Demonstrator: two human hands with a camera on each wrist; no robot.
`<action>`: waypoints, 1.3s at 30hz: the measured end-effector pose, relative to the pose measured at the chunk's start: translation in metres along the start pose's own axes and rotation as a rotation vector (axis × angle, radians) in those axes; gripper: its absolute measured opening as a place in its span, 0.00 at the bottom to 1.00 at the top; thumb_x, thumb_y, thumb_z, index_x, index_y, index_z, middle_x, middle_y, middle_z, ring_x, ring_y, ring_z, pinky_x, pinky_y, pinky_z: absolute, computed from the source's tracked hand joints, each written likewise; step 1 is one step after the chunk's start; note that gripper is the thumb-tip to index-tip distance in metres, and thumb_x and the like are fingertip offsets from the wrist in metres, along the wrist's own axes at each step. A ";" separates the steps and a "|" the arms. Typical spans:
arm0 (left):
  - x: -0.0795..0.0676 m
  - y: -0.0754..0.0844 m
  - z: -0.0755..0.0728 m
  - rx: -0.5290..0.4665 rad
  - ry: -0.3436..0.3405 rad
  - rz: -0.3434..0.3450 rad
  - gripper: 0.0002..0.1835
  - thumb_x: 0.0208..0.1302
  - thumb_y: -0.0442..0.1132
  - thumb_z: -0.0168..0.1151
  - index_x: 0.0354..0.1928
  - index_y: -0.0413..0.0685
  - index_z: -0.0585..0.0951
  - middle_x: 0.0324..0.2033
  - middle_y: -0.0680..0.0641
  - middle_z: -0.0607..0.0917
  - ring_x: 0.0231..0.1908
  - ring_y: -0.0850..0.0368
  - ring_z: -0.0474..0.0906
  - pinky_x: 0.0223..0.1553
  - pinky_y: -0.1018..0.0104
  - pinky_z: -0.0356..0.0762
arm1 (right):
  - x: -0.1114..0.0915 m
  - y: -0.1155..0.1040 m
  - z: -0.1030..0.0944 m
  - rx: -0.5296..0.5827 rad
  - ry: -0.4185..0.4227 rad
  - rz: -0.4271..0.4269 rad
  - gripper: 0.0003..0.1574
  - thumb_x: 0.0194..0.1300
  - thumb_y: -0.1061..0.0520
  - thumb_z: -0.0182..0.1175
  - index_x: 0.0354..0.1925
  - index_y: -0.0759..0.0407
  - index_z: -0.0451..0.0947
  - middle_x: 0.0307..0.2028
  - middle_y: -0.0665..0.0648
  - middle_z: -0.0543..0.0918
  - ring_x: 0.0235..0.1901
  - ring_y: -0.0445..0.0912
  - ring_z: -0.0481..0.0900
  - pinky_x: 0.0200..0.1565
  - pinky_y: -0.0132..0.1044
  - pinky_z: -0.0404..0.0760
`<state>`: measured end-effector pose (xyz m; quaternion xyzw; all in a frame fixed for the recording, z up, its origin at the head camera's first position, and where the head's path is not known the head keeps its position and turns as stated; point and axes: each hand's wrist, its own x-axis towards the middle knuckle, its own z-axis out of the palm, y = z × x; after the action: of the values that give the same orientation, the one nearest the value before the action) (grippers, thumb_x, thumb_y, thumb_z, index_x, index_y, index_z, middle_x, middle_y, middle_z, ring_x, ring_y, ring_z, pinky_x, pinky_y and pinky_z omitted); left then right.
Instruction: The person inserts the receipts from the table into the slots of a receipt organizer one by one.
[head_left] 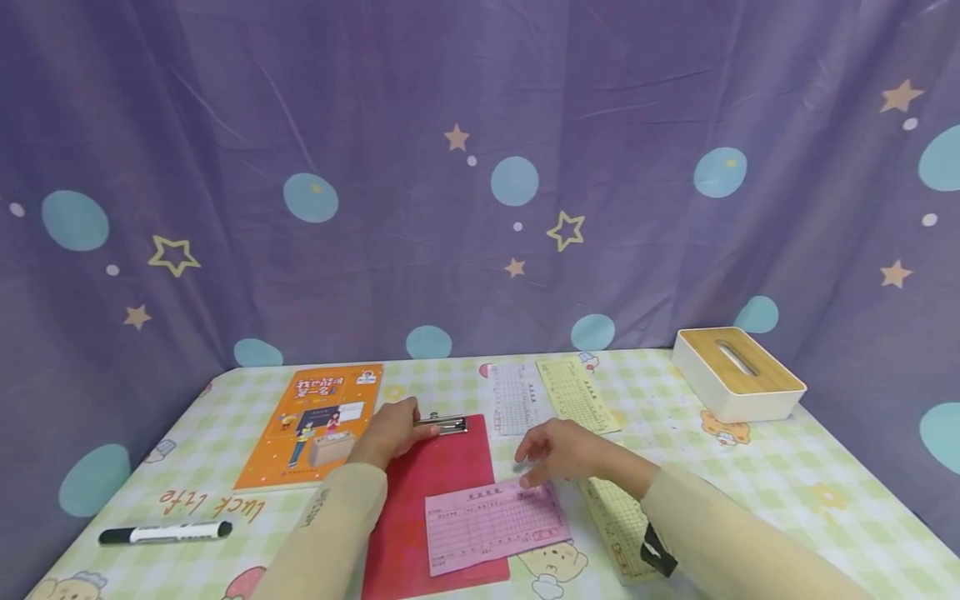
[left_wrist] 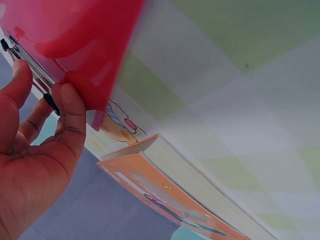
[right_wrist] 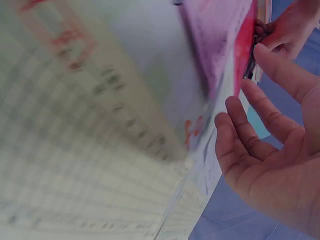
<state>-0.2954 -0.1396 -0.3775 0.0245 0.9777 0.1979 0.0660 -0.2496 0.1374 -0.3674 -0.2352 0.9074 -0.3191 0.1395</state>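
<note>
A red clipboard [head_left: 442, 468] lies at the middle of the table. My left hand [head_left: 390, 429] is at its far end, thumb and fingers pinching the metal clip [head_left: 452, 425]; the left wrist view shows the fingertips [left_wrist: 70, 102] around the clip's lever. Across the board's lower right part lies a pink printed slip [head_left: 495, 525], overhanging the right edge. My right hand [head_left: 566, 454] hovers by the slip's upper right corner with loosely bent fingers. Nothing sits between those fingers in the right wrist view. A yellow slip [head_left: 618, 529] lies partly hidden beneath the right forearm.
Behind the right hand lie a white slip [head_left: 513, 400] and another yellow slip [head_left: 573, 392]. An orange book [head_left: 307, 429] is left of the clipboard, with a marker [head_left: 165, 532] nearer the front. A tissue box [head_left: 738, 375] stands at the back right, before a purple curtain [head_left: 480, 292].
</note>
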 end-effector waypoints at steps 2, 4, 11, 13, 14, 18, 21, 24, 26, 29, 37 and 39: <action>0.000 0.000 0.001 0.007 0.000 -0.001 0.19 0.65 0.47 0.71 0.41 0.42 0.74 0.30 0.45 0.76 0.37 0.51 0.74 0.41 0.59 0.73 | -0.006 0.002 0.002 -0.035 0.001 0.023 0.18 0.52 0.55 0.80 0.40 0.55 0.84 0.38 0.51 0.81 0.41 0.45 0.75 0.48 0.45 0.75; 0.000 0.001 0.000 0.021 0.001 0.007 0.19 0.65 0.47 0.70 0.41 0.41 0.74 0.30 0.44 0.76 0.36 0.50 0.74 0.42 0.58 0.73 | -0.010 0.003 0.005 -0.075 0.008 0.063 0.24 0.49 0.51 0.82 0.42 0.55 0.83 0.39 0.51 0.79 0.42 0.46 0.73 0.48 0.46 0.74; -0.001 0.005 -0.001 0.038 -0.041 -0.019 0.21 0.68 0.47 0.68 0.47 0.36 0.73 0.35 0.42 0.78 0.40 0.47 0.76 0.47 0.54 0.75 | -0.019 0.003 0.018 -0.157 0.040 0.184 0.37 0.40 0.43 0.85 0.41 0.55 0.75 0.39 0.52 0.72 0.44 0.48 0.66 0.48 0.47 0.72; -0.001 0.005 -0.001 0.022 -0.050 -0.034 0.23 0.68 0.47 0.67 0.49 0.36 0.73 0.36 0.41 0.78 0.41 0.46 0.76 0.48 0.53 0.75 | -0.019 0.003 0.020 -0.157 0.041 0.190 0.37 0.39 0.44 0.85 0.40 0.56 0.75 0.38 0.52 0.72 0.43 0.48 0.66 0.47 0.46 0.71; -0.002 0.006 -0.001 0.015 -0.052 -0.042 0.24 0.67 0.48 0.67 0.50 0.36 0.72 0.36 0.41 0.78 0.41 0.46 0.76 0.48 0.53 0.74 | -0.019 0.004 0.020 -0.147 0.038 0.187 0.36 0.40 0.45 0.85 0.39 0.56 0.74 0.37 0.52 0.72 0.42 0.48 0.66 0.46 0.45 0.71; -0.002 0.006 0.000 -0.022 -0.051 -0.066 0.28 0.67 0.51 0.67 0.55 0.35 0.72 0.38 0.41 0.78 0.43 0.46 0.76 0.49 0.52 0.75 | -0.019 0.007 0.020 -0.058 0.025 0.138 0.32 0.44 0.50 0.84 0.40 0.58 0.74 0.34 0.52 0.76 0.37 0.46 0.71 0.42 0.41 0.73; -0.002 0.006 0.001 -0.032 -0.042 -0.077 0.30 0.67 0.53 0.66 0.57 0.34 0.72 0.39 0.41 0.79 0.44 0.46 0.76 0.50 0.52 0.76 | -0.021 0.010 0.020 0.003 0.027 0.056 0.25 0.51 0.54 0.81 0.38 0.57 0.74 0.29 0.51 0.77 0.31 0.45 0.72 0.35 0.37 0.72; -0.001 0.007 0.003 -0.026 -0.030 -0.078 0.31 0.67 0.52 0.67 0.58 0.34 0.72 0.40 0.40 0.79 0.44 0.46 0.77 0.49 0.53 0.77 | -0.020 0.013 0.021 0.055 0.045 -0.022 0.17 0.56 0.57 0.77 0.35 0.56 0.76 0.26 0.50 0.77 0.28 0.43 0.71 0.31 0.35 0.70; 0.000 0.007 0.004 -0.011 -0.019 -0.069 0.31 0.66 0.51 0.68 0.58 0.33 0.72 0.39 0.40 0.79 0.44 0.46 0.77 0.49 0.53 0.78 | -0.019 0.013 0.021 0.092 0.055 -0.063 0.13 0.58 0.58 0.75 0.33 0.56 0.78 0.24 0.48 0.76 0.26 0.42 0.70 0.30 0.33 0.68; 0.000 0.008 0.004 -0.012 -0.008 -0.062 0.30 0.66 0.50 0.69 0.58 0.33 0.72 0.39 0.39 0.79 0.44 0.46 0.77 0.48 0.53 0.78 | -0.017 0.010 0.022 0.162 0.063 -0.084 0.08 0.60 0.58 0.74 0.32 0.57 0.82 0.23 0.47 0.78 0.26 0.40 0.69 0.30 0.31 0.67; 0.001 0.011 0.003 0.006 0.014 -0.044 0.26 0.66 0.48 0.70 0.53 0.33 0.75 0.39 0.38 0.80 0.42 0.45 0.76 0.51 0.52 0.75 | -0.005 -0.008 0.034 0.229 0.091 -0.011 0.06 0.62 0.59 0.71 0.38 0.60 0.86 0.30 0.49 0.84 0.31 0.43 0.74 0.36 0.35 0.72; 0.001 0.011 0.004 0.005 0.009 -0.052 0.27 0.66 0.48 0.70 0.53 0.33 0.74 0.40 0.38 0.80 0.43 0.45 0.76 0.52 0.52 0.75 | -0.001 -0.013 0.038 0.213 0.103 0.026 0.05 0.62 0.59 0.71 0.36 0.59 0.85 0.29 0.49 0.82 0.31 0.44 0.74 0.36 0.36 0.71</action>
<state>-0.2957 -0.1279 -0.3765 -0.0016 0.9788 0.1938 0.0668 -0.2290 0.1095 -0.3873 -0.1907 0.8774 -0.4234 0.1209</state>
